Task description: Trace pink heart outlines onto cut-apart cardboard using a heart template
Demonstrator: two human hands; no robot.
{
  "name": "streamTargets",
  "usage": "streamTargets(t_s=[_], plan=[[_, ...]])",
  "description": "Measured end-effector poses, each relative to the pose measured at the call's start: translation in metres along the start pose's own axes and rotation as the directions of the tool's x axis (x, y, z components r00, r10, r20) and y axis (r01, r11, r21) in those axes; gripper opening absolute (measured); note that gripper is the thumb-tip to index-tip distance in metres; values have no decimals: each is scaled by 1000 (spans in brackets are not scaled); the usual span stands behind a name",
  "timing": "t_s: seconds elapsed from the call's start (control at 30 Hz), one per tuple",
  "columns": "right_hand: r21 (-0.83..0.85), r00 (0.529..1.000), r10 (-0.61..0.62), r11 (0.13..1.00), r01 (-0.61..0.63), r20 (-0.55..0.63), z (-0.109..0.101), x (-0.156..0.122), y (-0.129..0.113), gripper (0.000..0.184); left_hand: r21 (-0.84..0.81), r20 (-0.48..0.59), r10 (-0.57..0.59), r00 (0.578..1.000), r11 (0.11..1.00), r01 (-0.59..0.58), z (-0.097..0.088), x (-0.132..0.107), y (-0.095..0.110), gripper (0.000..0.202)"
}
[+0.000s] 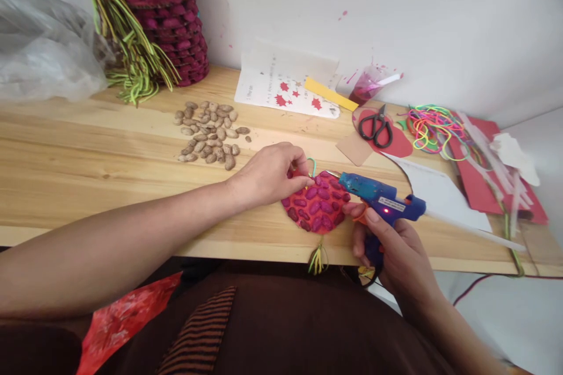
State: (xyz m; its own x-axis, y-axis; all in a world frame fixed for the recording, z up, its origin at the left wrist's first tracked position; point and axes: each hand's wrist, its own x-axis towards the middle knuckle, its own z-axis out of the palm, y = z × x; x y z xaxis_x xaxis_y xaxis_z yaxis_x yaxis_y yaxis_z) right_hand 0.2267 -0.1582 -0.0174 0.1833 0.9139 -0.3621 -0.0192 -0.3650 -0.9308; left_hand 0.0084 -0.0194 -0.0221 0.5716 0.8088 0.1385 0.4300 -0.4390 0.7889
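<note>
A round red disc (pixel 314 208) covered with pink-dyed peanuts lies near the table's front edge. At its top is a light green cord loop (pixel 312 165), and a yellow-green tassel (pixel 316 260) hangs from its bottom over the edge. My left hand (pixel 281 170) rests over the disc's upper left, thumb and finger pinched together; whatever they pinch is too small to name. My right hand (pixel 387 240) grips a blue hot glue gun (pixel 373 190) with its red light on and a glue stick in its back. The gun's nozzle points left, at the disc's upper edge.
Loose peanuts (pixel 211 132) lie left of centre. Behind are a paper with red cutouts (pixel 281 91), a yellow strip (pixel 331 94) and a cup of pink dye (pixel 369 83). Black scissors (pixel 375 130), neon cords (pixel 433 129) and red card (pixel 479 179) lie right. A large pink woven piece (pixel 171 23) stands back left.
</note>
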Motion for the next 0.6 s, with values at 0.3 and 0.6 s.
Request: streamTargets(t_s=[0.3,0.6], plan=[[10,1000,5,1000,-5,-5,2,0,-2,39,10,-1,8,1000,1000,-8,1,0,-1,10],[-10,1000,1,1000,-1,4,1,0,-2,37,35,10,10,1000,999,-10,1,0,-2,9]])
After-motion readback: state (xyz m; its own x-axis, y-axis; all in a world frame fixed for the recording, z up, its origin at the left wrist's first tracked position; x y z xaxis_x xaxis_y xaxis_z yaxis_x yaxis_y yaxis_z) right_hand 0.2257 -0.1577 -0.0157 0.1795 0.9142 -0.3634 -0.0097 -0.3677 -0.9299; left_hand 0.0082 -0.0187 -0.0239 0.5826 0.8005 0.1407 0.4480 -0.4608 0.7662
